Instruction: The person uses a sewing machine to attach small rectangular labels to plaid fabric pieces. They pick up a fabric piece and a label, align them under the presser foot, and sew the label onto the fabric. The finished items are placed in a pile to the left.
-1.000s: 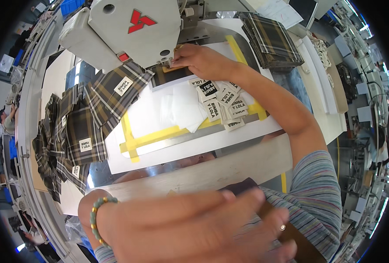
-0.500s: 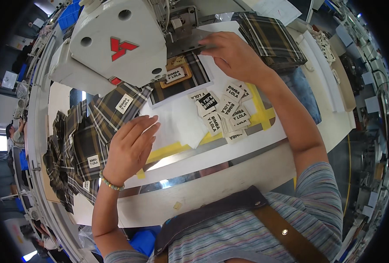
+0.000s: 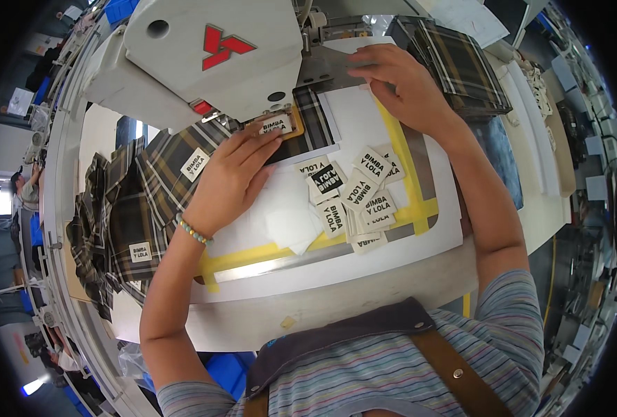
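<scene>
My left hand [image 3: 230,182] reaches up under the sewing machine head [image 3: 176,62]. Its fingers are stretched out, the tips at a white fabric label [image 3: 276,124] that lies inside a brass-coloured clamp frame [image 3: 298,122]. Beneath the frame is a dark plaid fabric piece [image 3: 315,118] on the white work board. I cannot tell how firmly the fingertips press. My right hand [image 3: 407,89] is open, fingers loosely spread and bent, holding nothing, beside the metal bed plate [image 3: 329,66] right of the machine head. The needle area is hidden by the machine head.
Loose labels [image 3: 364,194] lie heaped on the board, beside thin white sheets [image 3: 284,222]. Yellow tape [image 3: 253,258] edges the board. Plaid pieces with labels [image 3: 162,170] hang at the left. A stack of plaid pieces [image 3: 454,62] sits at the back right.
My left hand has moved up and right from the board to the label in the clamp frame. My right hand stays near the bed plate. The whole view has shifted slightly.
</scene>
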Motion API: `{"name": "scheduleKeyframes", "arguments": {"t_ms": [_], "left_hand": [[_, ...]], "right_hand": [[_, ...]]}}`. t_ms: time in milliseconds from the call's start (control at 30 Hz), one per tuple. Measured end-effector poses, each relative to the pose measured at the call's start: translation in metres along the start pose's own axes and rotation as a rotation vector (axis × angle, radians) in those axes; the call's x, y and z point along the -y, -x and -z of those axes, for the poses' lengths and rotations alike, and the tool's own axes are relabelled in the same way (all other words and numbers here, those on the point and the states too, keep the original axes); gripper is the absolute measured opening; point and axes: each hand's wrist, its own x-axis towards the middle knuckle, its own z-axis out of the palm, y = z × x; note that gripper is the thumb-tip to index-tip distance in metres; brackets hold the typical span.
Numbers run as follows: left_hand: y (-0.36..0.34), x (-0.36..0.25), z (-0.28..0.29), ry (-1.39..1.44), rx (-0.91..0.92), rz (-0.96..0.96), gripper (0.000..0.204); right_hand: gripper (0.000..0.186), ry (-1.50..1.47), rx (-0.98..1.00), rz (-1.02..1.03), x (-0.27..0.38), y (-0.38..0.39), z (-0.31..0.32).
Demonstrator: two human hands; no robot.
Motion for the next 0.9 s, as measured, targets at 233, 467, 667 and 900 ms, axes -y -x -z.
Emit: {"name": "scheduleKeyframes", "arguments": {"t_ms": [233, 467, 667, 900], "left_hand": [[-0.009, 0.015, -0.011, 0.028, 0.066, 0.092, 0.049], [-0.01, 0.018, -0.012, 0.045, 0.061, 0.095, 0.046], [-0.012, 0.018, -0.008, 0.057, 0.087, 0.089, 0.044], [-0.009, 0.023, -0.01, 0.033, 0.046, 0.048, 0.045]], "right_hand": [[0.026, -0.039, 0.032, -0.048, -0.004, 0.001, -0.002], [0.026, -0.026, 0.043, -0.042, -0.003, 0.0, 0.0], [0.026, -0.048, 0.065, -0.083, -0.008, 0.001, -0.003], [0.027, -0.01, 0.051, -0.032, -0.009, -0.001, -0.007]]}}
